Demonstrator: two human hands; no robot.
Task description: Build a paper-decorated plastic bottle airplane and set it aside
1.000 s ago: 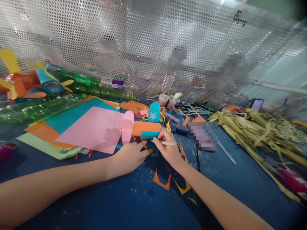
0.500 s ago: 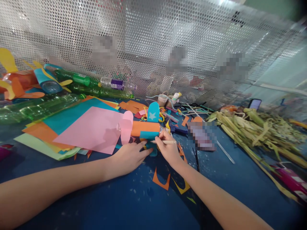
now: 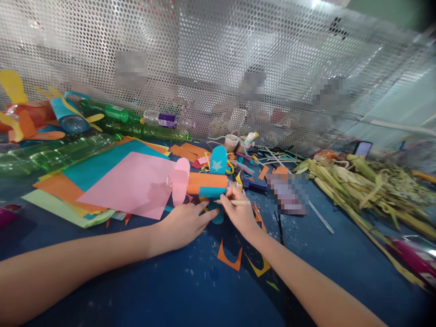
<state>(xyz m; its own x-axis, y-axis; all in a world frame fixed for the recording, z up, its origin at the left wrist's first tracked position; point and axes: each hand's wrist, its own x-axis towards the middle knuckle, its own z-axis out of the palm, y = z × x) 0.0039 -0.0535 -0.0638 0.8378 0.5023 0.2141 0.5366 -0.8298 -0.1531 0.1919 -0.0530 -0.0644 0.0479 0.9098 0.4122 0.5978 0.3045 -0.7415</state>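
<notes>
In the middle of the table lies a model plane made from a plastic bottle wrapped in orange paper point(image 3: 206, 180). A pink paper strip point(image 3: 180, 179) crosses its tail end, and a blue wing with a pale star point(image 3: 218, 159) sticks out on the far side. Toward me, the other blue wing point(image 3: 218, 217) is partly covered by my hands. My left hand point(image 3: 187, 222) is flat with its fingers spread, fingertips resting on this near wing. My right hand point(image 3: 238, 211) pinches a slim pale pencil point(image 3: 242, 202), its tip pointing left over the near wing.
Coloured paper sheets point(image 3: 131, 184) are stacked at the left, with green plastic bottles point(image 3: 61, 152) behind. Orange cut-offs point(image 3: 231, 259) lie in front. A blurred phone-like object point(image 3: 286, 195) and dried husks point(image 3: 364, 186) are to the right. A perforated metal panel point(image 3: 204, 59) stands behind.
Both hands and the model plane keep almost the same positions. The view shifts very slightly, and the blurred shape at the left behind the panel has moved left.
</notes>
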